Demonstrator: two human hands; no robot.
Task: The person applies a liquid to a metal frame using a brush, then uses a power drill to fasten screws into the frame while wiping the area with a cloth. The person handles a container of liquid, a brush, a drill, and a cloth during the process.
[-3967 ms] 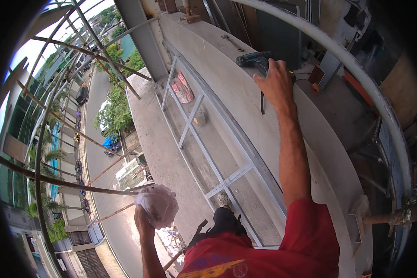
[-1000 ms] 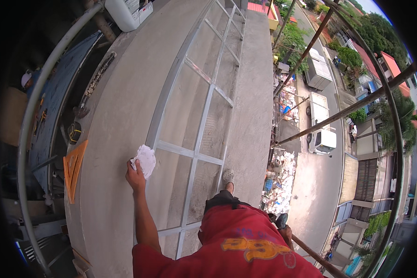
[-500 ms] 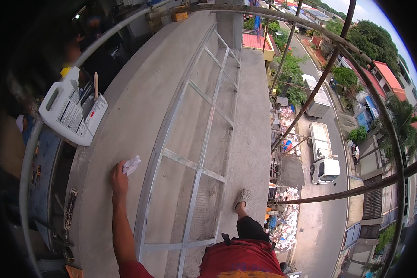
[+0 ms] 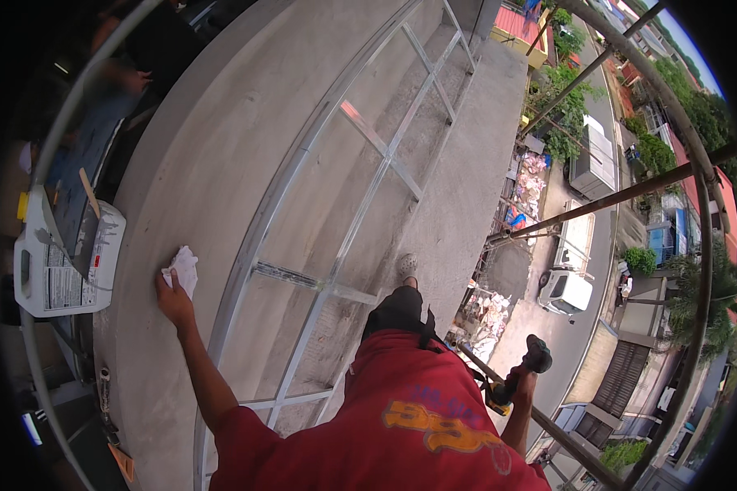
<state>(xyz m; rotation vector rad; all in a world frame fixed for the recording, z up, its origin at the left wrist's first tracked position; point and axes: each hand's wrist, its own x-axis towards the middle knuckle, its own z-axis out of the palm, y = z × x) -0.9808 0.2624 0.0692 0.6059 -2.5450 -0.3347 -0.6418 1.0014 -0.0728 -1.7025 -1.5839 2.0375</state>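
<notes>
My left hand [image 4: 174, 299] is closed round a crumpled white rag [image 4: 182, 268], close to the grey concrete ledge [image 4: 164, 192]. To the right of it runs a galvanized metal frame [image 4: 307, 277] of long channels and crosspieces. Out past my right hip, my right hand [image 4: 522, 380] is closed round a black-and-yellow cordless drill [image 4: 537, 353]; my fingers are partly hidden by it. A cut-open white plastic jug [image 4: 61, 282] stands at the ledge's left edge, a wooden-handled tool [image 4: 89, 191] sticking out of it.
Scaffold pipes [image 4: 598, 198] cross the open right side, high above a street with a white truck [image 4: 567, 290]. My foot [image 4: 408, 265] is on the concrete strip beyond the frame. A dirty roller-like tool [image 4: 105, 393] lies at lower left. Another person is in the dark upper left.
My view has turned and leaned forward. My left hand, with the rag, now appears further left, nearer the ledge's edge. My right hand with the drill has come into view.
</notes>
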